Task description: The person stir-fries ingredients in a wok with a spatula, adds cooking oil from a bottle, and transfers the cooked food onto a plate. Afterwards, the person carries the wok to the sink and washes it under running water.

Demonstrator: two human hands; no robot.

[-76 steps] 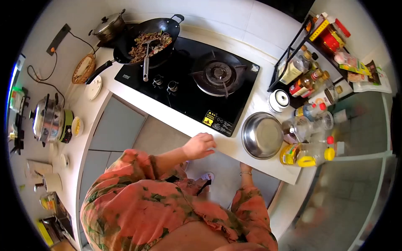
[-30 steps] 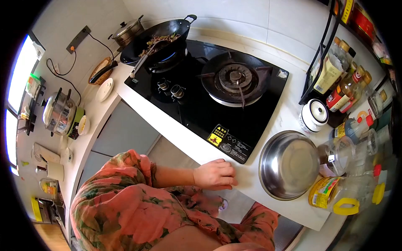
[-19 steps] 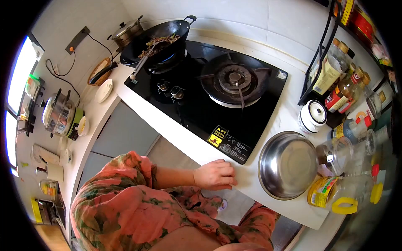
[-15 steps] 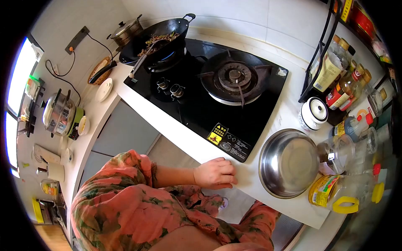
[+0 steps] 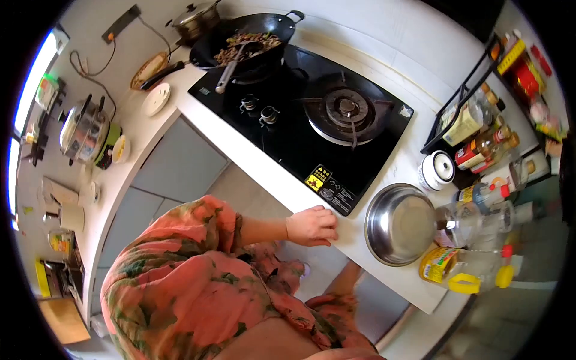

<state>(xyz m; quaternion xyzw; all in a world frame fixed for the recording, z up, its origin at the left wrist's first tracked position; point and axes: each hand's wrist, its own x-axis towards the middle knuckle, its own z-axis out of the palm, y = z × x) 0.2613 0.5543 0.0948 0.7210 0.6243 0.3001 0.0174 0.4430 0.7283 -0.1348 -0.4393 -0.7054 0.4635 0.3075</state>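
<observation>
My left hand point(image 5: 312, 226) rests at the front edge of the white countertop point(image 5: 354, 234), just below the stove's corner. Its fingers are curled closed, and I see nothing in them. To its right sits a shiny steel bowl point(image 5: 401, 225). Below the counter edge, bare skin point(image 5: 347, 279) shows beyond floral cloth, apparently my right forearm; my right hand is hidden. On the black gas stove point(image 5: 288, 138), a wok point(image 5: 264, 27) holds chopped food, with a spatula point(image 5: 227, 77) leaning in it.
A lidded white jar point(image 5: 437, 170), oil bottles point(image 5: 441, 265) and a rack point(image 5: 462, 114) of seasoning bottles stand on the right. At the left are a small plate point(image 5: 156, 99), a basket point(image 5: 148, 71) and a steamer point(image 5: 84, 129). A lidded pot point(image 5: 195, 23) stands behind the wok.
The view has shifted and tilted slightly. My left hand stays curled at the counter edge. Bare skin now shows beyond the floral cloth under the counter, where only cloth showed before.
</observation>
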